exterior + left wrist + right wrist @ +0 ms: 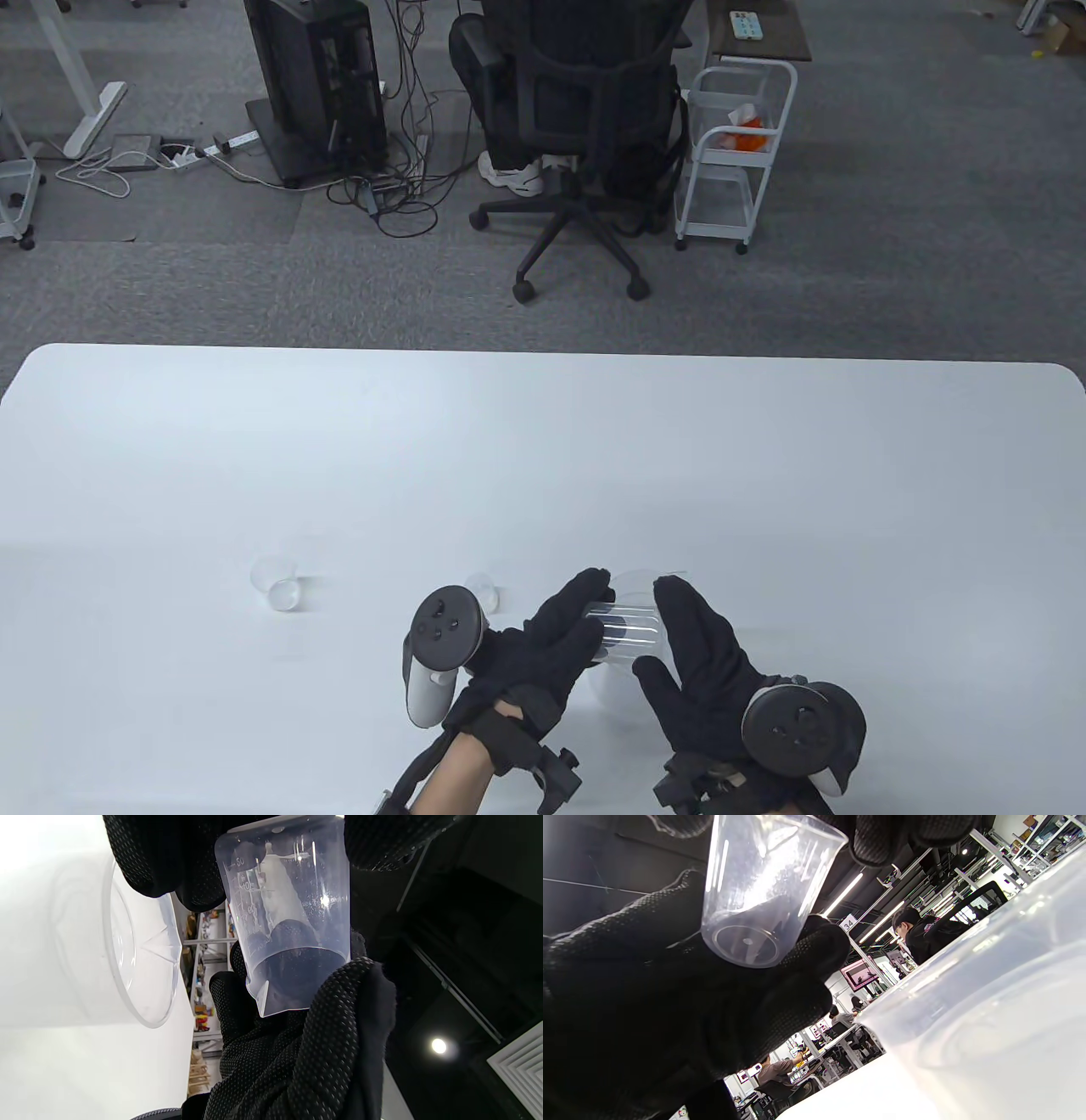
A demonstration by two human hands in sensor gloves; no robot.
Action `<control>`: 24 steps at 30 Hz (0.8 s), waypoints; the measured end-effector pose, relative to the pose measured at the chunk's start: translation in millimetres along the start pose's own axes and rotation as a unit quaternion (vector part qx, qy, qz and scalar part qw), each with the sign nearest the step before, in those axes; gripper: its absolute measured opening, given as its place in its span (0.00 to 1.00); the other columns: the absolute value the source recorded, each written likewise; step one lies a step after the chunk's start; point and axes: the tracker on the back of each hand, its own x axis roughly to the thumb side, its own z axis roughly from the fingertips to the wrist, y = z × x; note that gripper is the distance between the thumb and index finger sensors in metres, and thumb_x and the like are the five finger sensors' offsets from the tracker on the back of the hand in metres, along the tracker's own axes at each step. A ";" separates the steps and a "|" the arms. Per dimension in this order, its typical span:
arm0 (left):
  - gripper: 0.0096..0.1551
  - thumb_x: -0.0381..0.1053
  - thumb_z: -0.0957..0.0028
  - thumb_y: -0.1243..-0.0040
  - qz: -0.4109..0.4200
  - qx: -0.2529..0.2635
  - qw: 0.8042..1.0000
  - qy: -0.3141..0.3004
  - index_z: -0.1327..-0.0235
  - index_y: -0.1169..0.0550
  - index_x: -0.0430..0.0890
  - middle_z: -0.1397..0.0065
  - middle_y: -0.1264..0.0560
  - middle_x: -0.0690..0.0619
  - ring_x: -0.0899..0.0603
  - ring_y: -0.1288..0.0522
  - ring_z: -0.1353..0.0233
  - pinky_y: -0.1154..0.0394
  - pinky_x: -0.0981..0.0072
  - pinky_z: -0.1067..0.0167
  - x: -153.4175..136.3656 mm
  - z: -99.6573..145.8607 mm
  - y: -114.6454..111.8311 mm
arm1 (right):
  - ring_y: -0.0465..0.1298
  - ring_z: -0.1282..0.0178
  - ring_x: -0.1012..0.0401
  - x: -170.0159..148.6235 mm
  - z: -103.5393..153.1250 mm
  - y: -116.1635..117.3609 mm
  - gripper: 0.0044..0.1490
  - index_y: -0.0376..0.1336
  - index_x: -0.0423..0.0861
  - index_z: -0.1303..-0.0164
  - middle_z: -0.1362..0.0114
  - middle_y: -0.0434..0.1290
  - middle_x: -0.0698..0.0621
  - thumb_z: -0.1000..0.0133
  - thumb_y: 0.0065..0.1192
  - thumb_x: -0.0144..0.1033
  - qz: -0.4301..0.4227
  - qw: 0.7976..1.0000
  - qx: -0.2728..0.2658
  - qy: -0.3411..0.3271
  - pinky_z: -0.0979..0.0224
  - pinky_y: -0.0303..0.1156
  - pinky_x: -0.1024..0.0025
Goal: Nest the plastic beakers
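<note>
Both hands hold one clear medium beaker (632, 630) lying sideways in the air between them. My left hand (585, 613) grips its base end and my right hand (672, 632) grips its rim end. In the left wrist view the beaker (292, 912) shows printed graduations and a spout, with its mouth facing the right palm (331, 1035). In the right wrist view its round base (746, 942) points at the left glove (649, 993). A large clear beaker (612, 700) stands on the table right under the hands; its rim (140, 955) and wall (988, 1014) show close by.
Two small clear beakers stand on the white table (543, 458): one at the left (277, 586), one just behind the left tracker (484, 590). Beyond the far edge are an office chair (577, 127) and a white cart (734, 153).
</note>
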 end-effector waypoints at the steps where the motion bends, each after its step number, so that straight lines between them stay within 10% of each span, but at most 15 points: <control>1: 0.39 0.59 0.47 0.51 0.004 0.000 1.000 0.002 0.24 0.41 0.45 0.23 0.40 0.38 0.33 0.25 0.30 0.25 0.49 0.37 -1.6 0.1 0.1 | 0.64 0.25 0.41 -0.9 -0.4 0.2 0.46 0.42 0.42 0.23 0.17 0.54 0.38 0.42 0.52 0.54 -0.001 1.000 0.002 0.001 0.27 0.61 0.41; 13: 0.39 0.61 0.47 0.50 -0.026 0.034 0.999 -0.012 0.25 0.38 0.46 0.23 0.39 0.39 0.33 0.25 0.30 0.26 0.47 0.38 -8.6 3.8 7.1 | 0.67 0.30 0.43 -4.6 -6.8 4.7 0.48 0.48 0.43 0.23 0.21 0.59 0.39 0.45 0.61 0.56 -0.026 1.000 0.007 0.012 0.29 0.63 0.42; 24: 0.38 0.61 0.48 0.49 -0.229 0.110 0.966 -0.055 0.26 0.35 0.46 0.22 0.38 0.40 0.30 0.28 0.28 0.29 0.41 0.37 -6.3 14.0 12.1 | 0.67 0.30 0.43 -6.4 -20.4 5.9 0.47 0.51 0.44 0.24 0.21 0.60 0.39 0.46 0.62 0.57 0.118 0.993 0.018 0.022 0.29 0.62 0.41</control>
